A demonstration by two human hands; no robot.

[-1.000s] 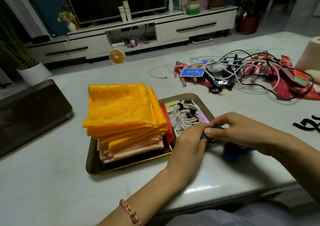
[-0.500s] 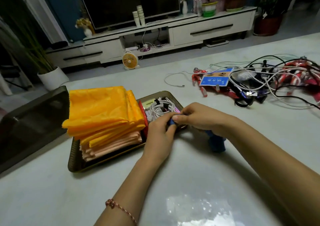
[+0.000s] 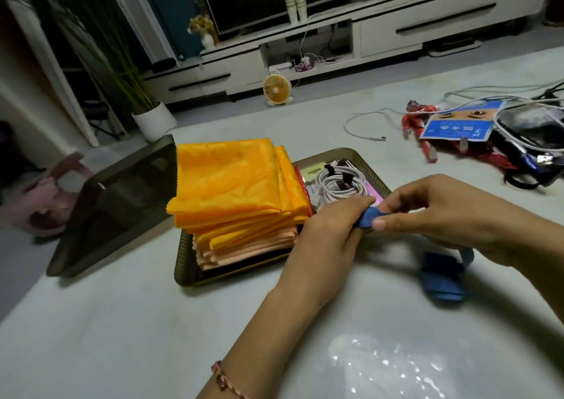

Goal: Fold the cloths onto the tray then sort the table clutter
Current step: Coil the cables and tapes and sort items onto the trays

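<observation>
A stack of folded orange and peach cloths (image 3: 235, 194) sits on the left half of a dark gold tray (image 3: 195, 273). Beside the stack on the tray lie a coiled white cable (image 3: 338, 182) and some flat packets. Just in front of the tray's right edge, my left hand (image 3: 326, 233) and my right hand (image 3: 442, 212) pinch the same blue strap (image 3: 369, 217) between their fingertips. The strap's other end hangs under my right wrist to a bunched blue part (image 3: 442, 279) resting on the table.
A dark empty tray (image 3: 116, 203) lies tilted at the left edge of the table. At the far right is a tangle of cables (image 3: 518, 130), a blue card (image 3: 457, 127) and a red toy figure (image 3: 418, 120). A white cable (image 3: 363, 127) trails toward the middle.
The view has swung left and closer, so the clutter pile slid to the right edge. Both hands stay together on the blue strap, working it by the tray's right edge.
</observation>
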